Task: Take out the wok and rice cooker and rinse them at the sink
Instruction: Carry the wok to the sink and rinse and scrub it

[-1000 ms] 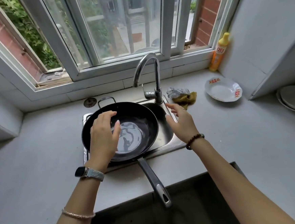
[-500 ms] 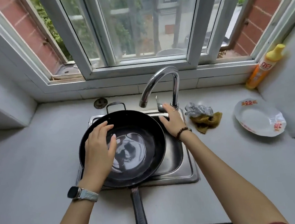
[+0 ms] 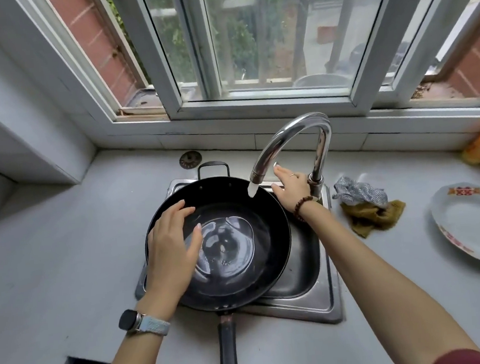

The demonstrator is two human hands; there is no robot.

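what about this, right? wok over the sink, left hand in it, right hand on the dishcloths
No: in the head view the right hand is at the faucet base, not on the dishcloths. The wok is over the sink, left hand in it.

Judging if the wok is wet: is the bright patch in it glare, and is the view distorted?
Head view: the patch in the wok looks like window reflection; the window frames bow from wide-angle distortion; focus sharp, shadows soft.
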